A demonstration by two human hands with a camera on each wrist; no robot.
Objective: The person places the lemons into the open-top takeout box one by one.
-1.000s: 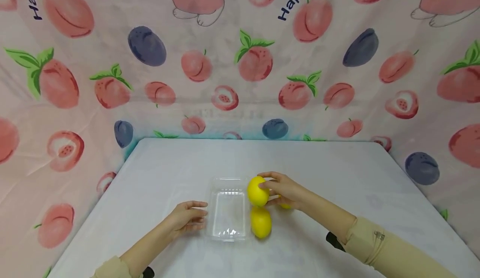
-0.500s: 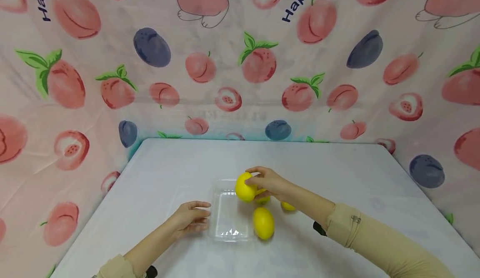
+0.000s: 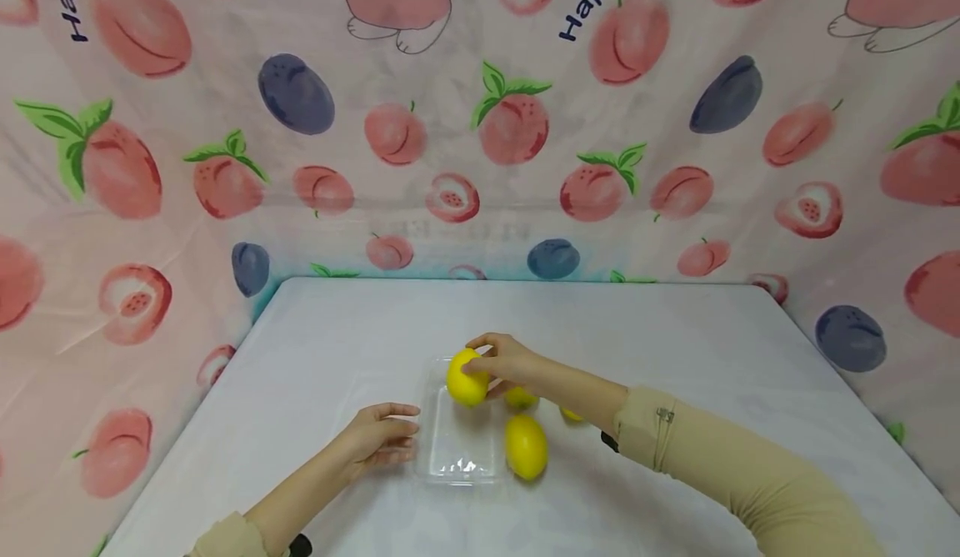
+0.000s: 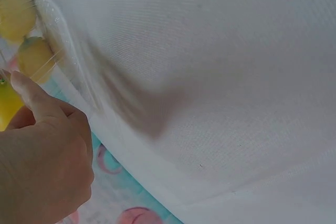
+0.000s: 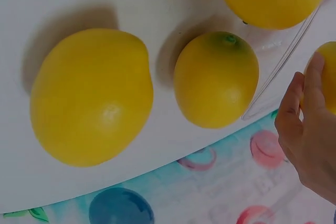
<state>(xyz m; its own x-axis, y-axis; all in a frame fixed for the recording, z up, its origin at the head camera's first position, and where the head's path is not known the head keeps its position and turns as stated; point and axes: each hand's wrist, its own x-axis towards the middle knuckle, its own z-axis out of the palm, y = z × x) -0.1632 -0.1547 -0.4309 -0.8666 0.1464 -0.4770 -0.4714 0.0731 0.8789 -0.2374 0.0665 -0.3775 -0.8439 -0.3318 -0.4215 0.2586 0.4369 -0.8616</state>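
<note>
My right hand (image 3: 512,362) grips a yellow lemon (image 3: 467,378), fingers over its far side and thumb on the near side. In the head view this lemon overlaps the far part of a clear plastic container (image 3: 459,482). On the container's left, my left hand (image 3: 381,436) has its fingers loosely extended, fingertips right at the side wall. A second lemon (image 3: 527,447) lies on the table just right of the container. Another lemon (image 3: 521,398) shows below my right wrist, and one more lemon (image 3: 572,414) is mostly hidden under the forearm. The right wrist view shows lemons (image 5: 92,98) up close.
A white-covered table (image 3: 360,323) carries everything. Behind it hangs a pink cloth (image 3: 450,107) printed with peaches and dark blue fruit, and it also runs along both sides. A dark band (image 3: 609,441) sits at my right wrist.
My right hand has carried the lemon leftward, from beside the container to over its far part. The lemons on the right have come more into view. My left hand stays at the container's side.
</note>
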